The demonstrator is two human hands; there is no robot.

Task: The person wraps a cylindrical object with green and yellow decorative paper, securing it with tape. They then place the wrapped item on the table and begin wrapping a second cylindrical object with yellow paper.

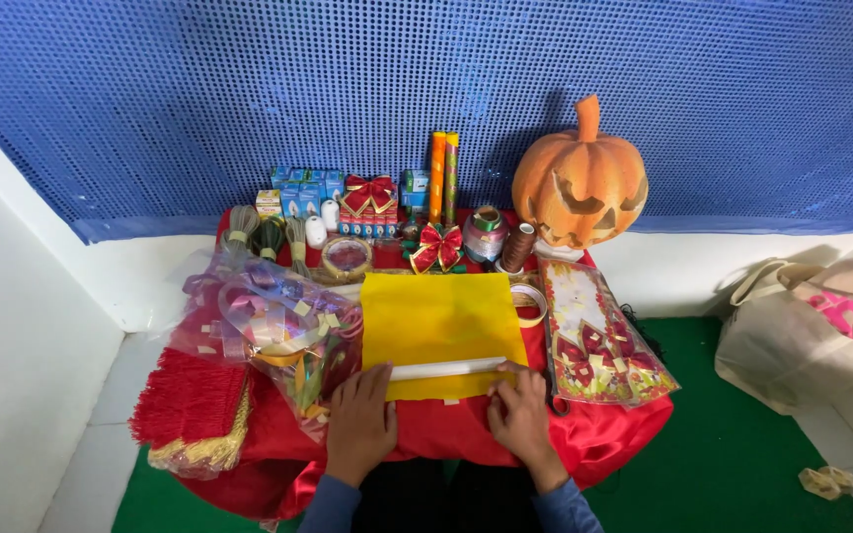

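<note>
Both hands sit at the near edge of the worktop (604, 434), sleeves in blue. Left hand (359, 422) lies flat, fingers loosely spread, palm down on the red cloth (446, 434), fingertips touching the near-left corner of the yellow sheet (441, 321). Right hand (518, 415) is half curled, fingertips pressing on the right end of a white rolled tube (446, 369) – not wrapped around it, just resting on top. Tube lies across the near edge of the yellow sheet, running left to right between the two hands.

Yellow sheet sits flat in the middle of the worktop. Left of it – a clear bag of ribbons (269, 321), and a red tasselled fringe (190, 405) hanging off the near-left edge. Right of it, a flat clear pack of red bows (599, 341) and a tape roll (529, 301) just beside the sheet's far-right corner. Far side: a red-gold bow (438, 247), thread spools (517, 247), two upright orange tubes (443, 176), small blue boxes (300, 190), and an orange pumpkin (580, 183) at far right. Beige bag (802, 341) on the floor, well right of the worktop.
</note>
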